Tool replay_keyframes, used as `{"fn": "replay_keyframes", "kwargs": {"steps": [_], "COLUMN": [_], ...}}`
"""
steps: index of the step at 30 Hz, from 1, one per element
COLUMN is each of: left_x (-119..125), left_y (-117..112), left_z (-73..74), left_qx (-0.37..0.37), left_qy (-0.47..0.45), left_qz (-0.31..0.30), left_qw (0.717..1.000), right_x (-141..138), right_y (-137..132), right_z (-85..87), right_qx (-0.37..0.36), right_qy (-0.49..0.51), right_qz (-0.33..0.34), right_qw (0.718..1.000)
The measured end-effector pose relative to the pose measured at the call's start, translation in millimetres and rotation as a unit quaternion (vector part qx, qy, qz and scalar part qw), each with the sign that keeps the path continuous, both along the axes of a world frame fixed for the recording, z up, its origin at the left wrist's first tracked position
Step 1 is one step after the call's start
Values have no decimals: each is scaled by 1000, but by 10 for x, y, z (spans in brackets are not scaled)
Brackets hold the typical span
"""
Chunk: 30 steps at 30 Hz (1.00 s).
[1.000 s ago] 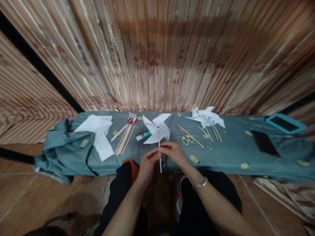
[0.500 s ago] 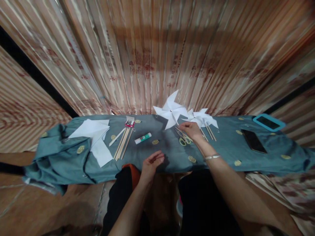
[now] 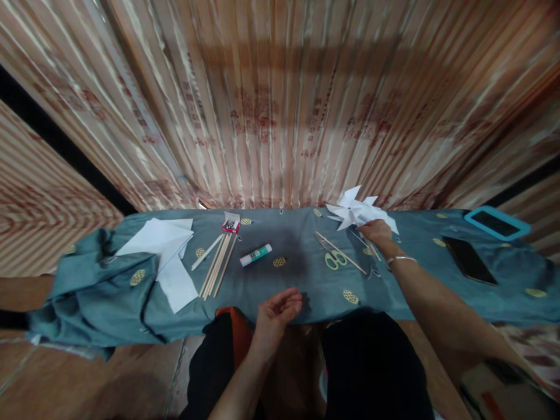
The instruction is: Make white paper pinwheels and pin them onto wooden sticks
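One small red box stands at the far left of the cloth, its lid up, with a heap of small metallic pieces inside, too tiny to count. Near it lies a close bundle of wooden sticks, about five, overlapping too much for a sure count, with one white stick on their left. Further left are several white paper sheets, overlapping, their number unclear.

One glue stick lies right of the bundle. Further right are one pair of green-handled scissors and one single wooden stick lying across them.

The white paper pinwheels lie at the far right of centre, at least two, overlapping. The right hand, one bracelet on its wrist, has its fingers together at their near edge; whether they grasp a pinwheel's stick I cannot tell. The left hand is relaxed, half-curled and holding nothing, at the cloth's near edge. One black phone and one blue-framed tablet lie at right, the tablet farther
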<state>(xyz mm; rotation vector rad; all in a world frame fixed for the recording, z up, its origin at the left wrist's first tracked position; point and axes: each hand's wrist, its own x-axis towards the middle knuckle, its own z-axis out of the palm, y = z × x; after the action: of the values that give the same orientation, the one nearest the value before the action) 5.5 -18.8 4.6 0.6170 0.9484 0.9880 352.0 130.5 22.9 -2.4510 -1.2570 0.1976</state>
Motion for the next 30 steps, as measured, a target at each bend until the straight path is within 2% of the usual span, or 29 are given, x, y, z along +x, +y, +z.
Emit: {"fn": "replay_keyframes", "kwargs": {"steps": [2, 4, 10, 15, 19, 20, 21, 24, 27, 29, 30], "left_x": [6, 10, 22, 26, 19, 18, 16, 3, -41, -98, -136], "left_y": [-6, -12, -31, -56, -82, -91, -102, -152, -227, -282, -308], "left_z": [-8, -12, 1, 26, 25, 20, 13, 4, 43, 102, 136], "left_qx": [-3, 0, -7, -19, -7, -3, 1, 12, 27, 48, 64], "left_qy": [-1, -2, -11, -35, -37, -35, -32, -16, 3, 18, 27], "left_qz": [-6, -12, -17, -6, 2, 3, 5, 7, -4, -20, -30], "left_qw": [1000, 1000, 1000, 999, 999, 999, 999, 1000, 1000, 998, 997], "right_x": [21, 33, 32, 8, -118, -193, -292, -744, -1338, -1699, -1844], "right_y": [26, 43, 51, -30, -236, -304, -372, -561, -763, -1002, -1183], "right_z": [-49, -78, -125, 1, 143, 161, 176, 274, 554, 727, 742], "right_qx": [-49, -63, -29, -19, 20, 44, 106, 146, 198, 192, 176], "right_qy": [18, 21, -4, -15, -28, -27, -11, 32, 173, 222, 246], "right_qz": [-44, -62, -75, -54, -14, 1, 34, 120, 250, 316, 363], "right_qw": [998, 996, 997, 998, 999, 999, 994, 981, 932, 902, 881]}}
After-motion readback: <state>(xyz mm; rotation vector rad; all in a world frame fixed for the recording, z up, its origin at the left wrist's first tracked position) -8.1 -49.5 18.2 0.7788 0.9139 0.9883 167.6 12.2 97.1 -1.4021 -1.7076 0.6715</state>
